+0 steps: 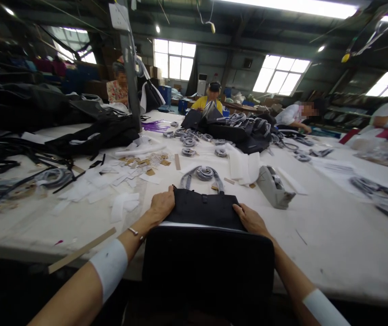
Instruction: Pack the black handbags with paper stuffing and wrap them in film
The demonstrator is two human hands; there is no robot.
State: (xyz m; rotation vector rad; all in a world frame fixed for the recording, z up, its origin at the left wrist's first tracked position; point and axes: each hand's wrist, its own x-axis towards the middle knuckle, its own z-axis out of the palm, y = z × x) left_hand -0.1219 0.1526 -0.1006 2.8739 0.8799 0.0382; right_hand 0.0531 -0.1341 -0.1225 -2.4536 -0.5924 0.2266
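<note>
Matt black handbag [203, 209], smooth grey plastic-looking tape dispenser [271, 191] right of the handbag, papery white slips [99, 195] left of it, matt white tabletop [343, 244] around it

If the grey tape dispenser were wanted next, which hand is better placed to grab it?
Likely the right hand: it holds the black bag on the side nearer the grey tape dispenser; the left hand holds the opposite side.

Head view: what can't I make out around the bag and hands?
All in the head view:
Black bag: anything behind its near flap, hidden by that flap.
Left hand, right hand: some fingertips, hidden by bag and hands themselves.
Brown pieces: any print, too small.
Right arm's white band: lower end, cut off by the bottom edge.
</note>
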